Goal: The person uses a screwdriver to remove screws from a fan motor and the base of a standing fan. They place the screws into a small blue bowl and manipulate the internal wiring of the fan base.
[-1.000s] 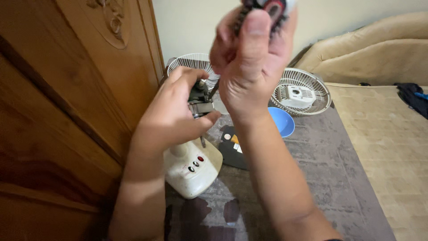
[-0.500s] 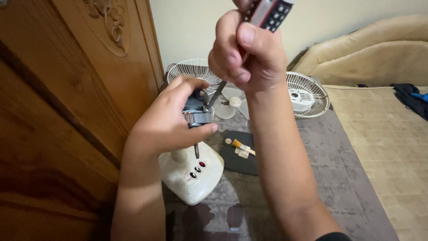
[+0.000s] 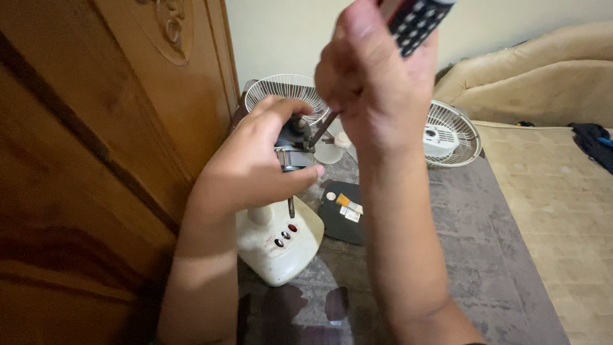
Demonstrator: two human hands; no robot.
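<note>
two hands work: left hand (image 3: pixel 255 169) clamps the rigid, heavy fan motor (image 3: pixel 294 144); right hand (image 3: pixel 377 89) fists a slim screwdriver (image 3: pixel 418 22) handle.

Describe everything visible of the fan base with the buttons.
The fan base is a cream, glossy plastic block with rounded corners, standing on the grey patterned cloth. Its sloping front carries a short row of small round buttons, at least one red. A cream neck rises from it toward the motor, which the left hand grips. A dark flat plate lies just right of it. Whether they touch is unclear.
</note>
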